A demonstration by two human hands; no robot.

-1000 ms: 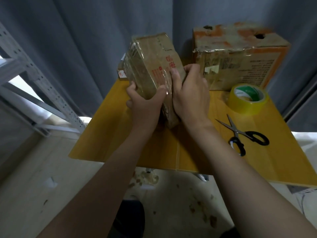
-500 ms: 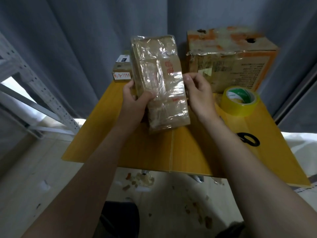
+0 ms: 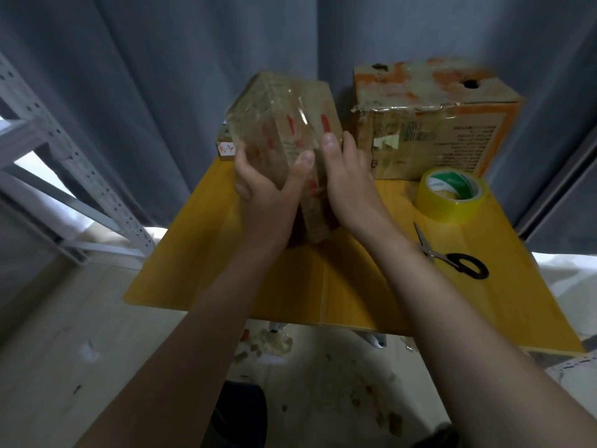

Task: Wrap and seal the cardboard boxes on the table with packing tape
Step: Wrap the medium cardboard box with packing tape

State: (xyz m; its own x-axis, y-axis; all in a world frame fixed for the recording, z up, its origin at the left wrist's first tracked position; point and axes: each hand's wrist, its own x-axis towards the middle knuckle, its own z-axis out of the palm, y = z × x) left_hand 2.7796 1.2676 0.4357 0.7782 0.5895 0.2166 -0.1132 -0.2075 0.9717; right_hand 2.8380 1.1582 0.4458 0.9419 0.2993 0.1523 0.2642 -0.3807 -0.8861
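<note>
The small cardboard box is brown with red print, and glossy clear tape covers its faces, wrinkled in places. It stands tilted, top leaning away, and its lower end is near the yellow table; whether they touch cannot be told. The left grip clasps the box's left side, thumb laid on the near face. The right grip clasps its right side, thumb up along the same face. Right of the box stands a larger taped carton; nearer, also to the right, lie a yellow packing tape roll and black-handled scissors. A little box peeks out behind its left edge.
</note>
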